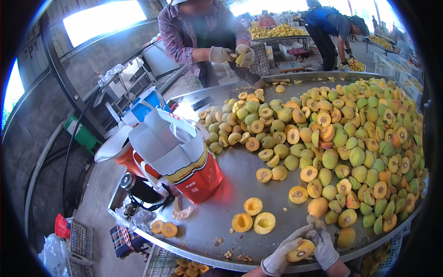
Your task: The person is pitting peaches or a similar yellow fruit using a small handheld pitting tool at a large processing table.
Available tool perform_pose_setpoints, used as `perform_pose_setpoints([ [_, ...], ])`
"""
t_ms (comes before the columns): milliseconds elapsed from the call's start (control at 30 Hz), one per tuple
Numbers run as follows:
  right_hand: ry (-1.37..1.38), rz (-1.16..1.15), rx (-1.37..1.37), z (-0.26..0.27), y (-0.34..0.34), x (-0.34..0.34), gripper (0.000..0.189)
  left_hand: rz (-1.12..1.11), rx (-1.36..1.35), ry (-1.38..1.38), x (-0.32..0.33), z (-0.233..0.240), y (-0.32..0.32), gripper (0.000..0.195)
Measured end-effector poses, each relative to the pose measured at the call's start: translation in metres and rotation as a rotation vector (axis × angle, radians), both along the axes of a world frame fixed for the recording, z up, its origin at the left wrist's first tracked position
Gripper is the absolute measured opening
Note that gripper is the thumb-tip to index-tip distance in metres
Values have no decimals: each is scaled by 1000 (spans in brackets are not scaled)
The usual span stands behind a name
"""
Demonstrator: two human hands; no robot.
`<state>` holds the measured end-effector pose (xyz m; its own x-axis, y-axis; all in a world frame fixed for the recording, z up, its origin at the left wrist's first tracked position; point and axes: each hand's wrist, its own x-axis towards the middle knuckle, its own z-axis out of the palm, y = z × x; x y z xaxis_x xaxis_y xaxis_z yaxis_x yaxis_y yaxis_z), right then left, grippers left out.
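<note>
My left hand [284, 252], in a worn white glove, holds a halved yellow peach [300, 250] with its cut face up, at the near edge of the metal table [242, 173]. Close on its right, my right hand [322, 244], gloved too, has bent fingers near the fruit; whether it grips a tool cannot be told. Beyond both hands spreads a large heap of whole and halved peaches [358, 155]. Three hollowed halves, one of them a peach half [264, 222], lie to the left of my hands, with several pits and scraps [228, 254] nearby.
On the table's left stand a red and white bag [193, 173] and a black flask [138, 187]. A crate of fruit halves [188, 266] sits below the near edge. Across the table a gloved person [207, 41] handles fruit; another person [328, 31] bends over a crate behind.
</note>
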<state>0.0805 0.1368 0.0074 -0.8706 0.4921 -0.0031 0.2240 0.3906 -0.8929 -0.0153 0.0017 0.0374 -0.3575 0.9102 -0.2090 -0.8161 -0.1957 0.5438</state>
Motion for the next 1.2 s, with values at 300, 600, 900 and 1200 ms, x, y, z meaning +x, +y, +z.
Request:
perform_pose_setpoints([
  [300,-58,20,49,9,0,-1,33,5,2,10,-2,0,1,65],
  [600,-77,31,-39,18,-1,-4,35,-21,8,27,-2,-5,1,66],
  [900,-60,38,-76,25,-3,-8,35,146,51,58,10,13,3,53],
  [1200,-124,126,193,7,6,-1,34,157,21,25,11,14,4,52],
])
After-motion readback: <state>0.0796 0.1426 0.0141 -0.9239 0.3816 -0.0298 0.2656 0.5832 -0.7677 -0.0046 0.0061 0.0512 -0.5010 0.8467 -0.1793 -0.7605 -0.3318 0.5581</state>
